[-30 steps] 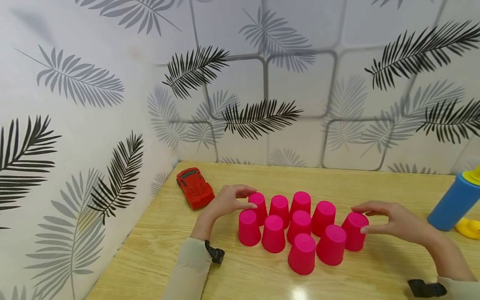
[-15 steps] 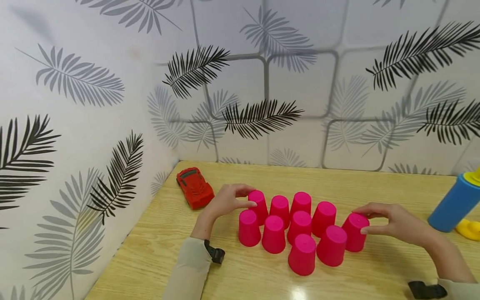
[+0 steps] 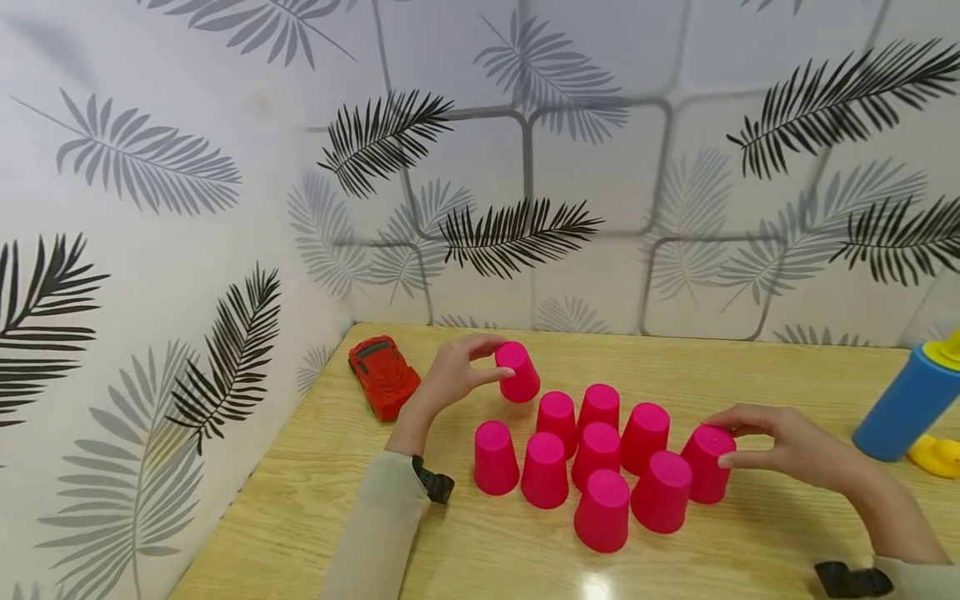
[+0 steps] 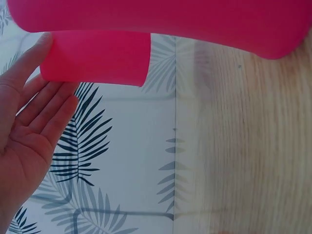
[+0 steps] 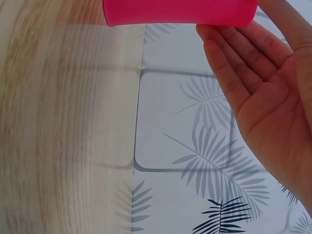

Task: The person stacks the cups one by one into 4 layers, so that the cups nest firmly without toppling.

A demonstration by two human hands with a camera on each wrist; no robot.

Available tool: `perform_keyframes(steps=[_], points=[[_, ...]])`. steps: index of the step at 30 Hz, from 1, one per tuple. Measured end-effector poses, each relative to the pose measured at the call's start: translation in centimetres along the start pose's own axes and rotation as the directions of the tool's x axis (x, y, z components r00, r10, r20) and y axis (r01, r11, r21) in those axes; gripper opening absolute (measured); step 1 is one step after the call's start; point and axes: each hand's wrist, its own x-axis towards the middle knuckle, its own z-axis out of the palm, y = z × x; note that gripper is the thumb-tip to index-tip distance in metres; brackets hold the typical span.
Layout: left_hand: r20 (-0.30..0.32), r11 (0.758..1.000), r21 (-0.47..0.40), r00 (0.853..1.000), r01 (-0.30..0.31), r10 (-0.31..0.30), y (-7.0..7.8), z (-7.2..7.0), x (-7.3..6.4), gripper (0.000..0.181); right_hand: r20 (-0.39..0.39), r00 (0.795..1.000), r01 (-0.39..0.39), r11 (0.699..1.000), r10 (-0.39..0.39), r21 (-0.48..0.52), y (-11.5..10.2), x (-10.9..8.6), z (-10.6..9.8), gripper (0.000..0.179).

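Note:
My left hand (image 3: pixel 457 373) pinches a pink cup (image 3: pixel 522 379) near its narrow top, thumb on one side and fingers on the other. This cup is tilted and held up behind the rest; the left wrist view shows the held cup (image 4: pixel 97 58) beyond a nearer pink one (image 4: pixel 161 17). On the right, my right hand (image 3: pixel 798 446) pinches the upper part of another pink cup (image 3: pixel 707 467), which stands upside down on the table. That cup (image 5: pixel 180 10) shows at the top of the right wrist view. Several more upside-down pink cups (image 3: pixel 597 454) stand close together between the hands.
A red toy car (image 3: pixel 384 379) lies to the left of my left hand. Toward the right edge are a blue cylinder with a yellow top (image 3: pixel 903 408) and a yellow toy (image 3: pixel 937 456). Patterned walls (image 3: pixel 585 183) border the wooden table (image 3: pixel 510 558).
My left hand has lifted its cup off the table and moved it up and back from the group, tilting it. The right hand and its cup have stayed in place.

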Motion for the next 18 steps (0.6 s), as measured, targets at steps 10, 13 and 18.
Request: perform_keyframes(steps=[10,13,18], points=[[0.002,0.998,-0.031,0.999,-0.052,0.052,-0.6,1.6,2.9,0.049,-0.003,0.999,0.039,0.999,-0.039,0.015,0.0,-0.1,-0.1,0.041],[0.030,0.998,-0.032,0.998,-0.049,0.050,-0.9,2.4,3.3,0.049,-0.002,0.999,0.038,0.999,-0.038,0.017,-0.1,-0.2,-0.1,0.040],[0.075,0.999,-0.005,0.996,-0.037,0.038,-1.2,3.3,4.0,0.049,-0.011,0.999,0.042,0.999,-0.042,0.016,-0.1,-0.2,-0.1,0.040]])
